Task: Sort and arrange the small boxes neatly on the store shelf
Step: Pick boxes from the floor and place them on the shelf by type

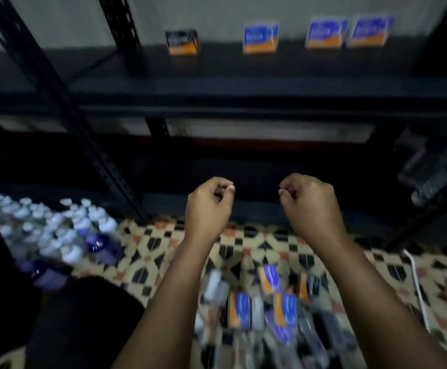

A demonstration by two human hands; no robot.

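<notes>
A dim, motion-blurred view looks down at two bare forearms reaching forward in the centre of the frame. The left hand (208,206) and right hand (311,202) hang side by side, a little apart, each with fingers curled into a loose fist and holding nothing.

Across the top, a dark metal shelf (243,75) carries four small boxes standing upright against a pale wall: a black-and-orange box (182,41) at centre left, a blue-and-orange box (260,38) beside it with a gap between, then a pair of blue boxes (350,32) close together at upper right.

At the bottom centre, beneath the forearms, a blurred pile of boxes (259,307) lies on a patterned floor (164,243). Bottles (57,230) with white caps cluster at lower left.
</notes>
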